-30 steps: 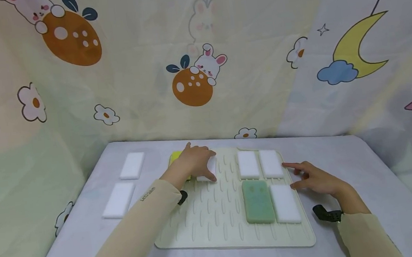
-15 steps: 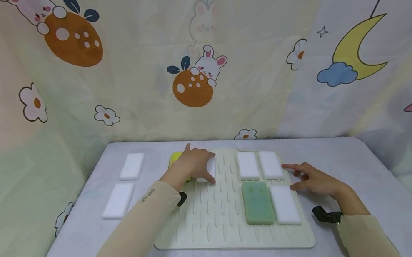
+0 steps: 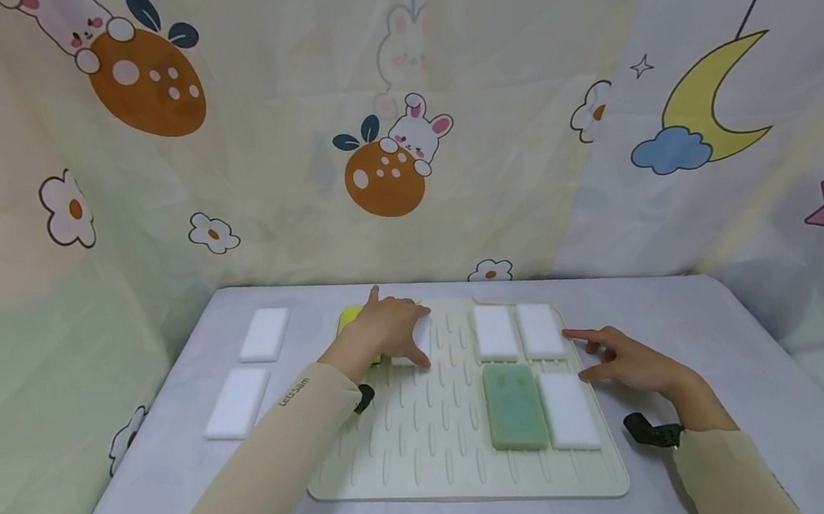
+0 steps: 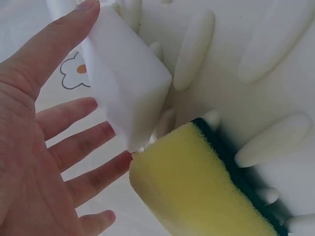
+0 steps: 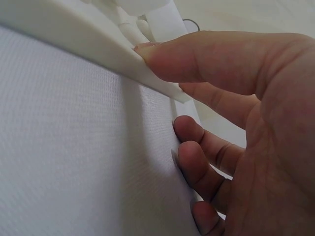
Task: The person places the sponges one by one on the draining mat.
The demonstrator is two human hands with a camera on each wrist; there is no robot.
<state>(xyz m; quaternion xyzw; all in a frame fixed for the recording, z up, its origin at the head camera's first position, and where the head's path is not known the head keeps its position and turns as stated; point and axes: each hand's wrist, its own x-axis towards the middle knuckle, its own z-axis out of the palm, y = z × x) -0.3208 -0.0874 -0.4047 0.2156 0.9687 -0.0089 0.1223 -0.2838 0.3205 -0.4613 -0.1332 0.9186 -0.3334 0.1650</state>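
Observation:
My left hand (image 3: pixel 385 327) reaches over the back left of a cream ridged mat (image 3: pixel 441 463). Its thumb tip touches a white sponge block (image 4: pixel 133 78), and the straight, spread fingers lie along the block's side. Beside that block is a yellow sponge (image 4: pixel 187 182) with a dark green scouring layer, partly hidden by the hand in the head view. At the mat's right edge, my right hand (image 3: pixel 630 358) touches the rim with thumb and extended forefinger; its other fingers are bent and grip nothing visible.
On the mat's right half lie white blocks at the back (image 3: pixel 494 332) and front (image 3: pixel 569 412), and a green sponge (image 3: pixel 516 407). Two more white blocks, one far (image 3: pixel 264 335) and one near (image 3: pixel 237 403), lie on the table left of the mat. A patterned cloth wall (image 3: pixel 285 195) closes off the back.
Both hands hold their positions, and the blocks and sponges stay where they were. The head view has shifted very slightly.

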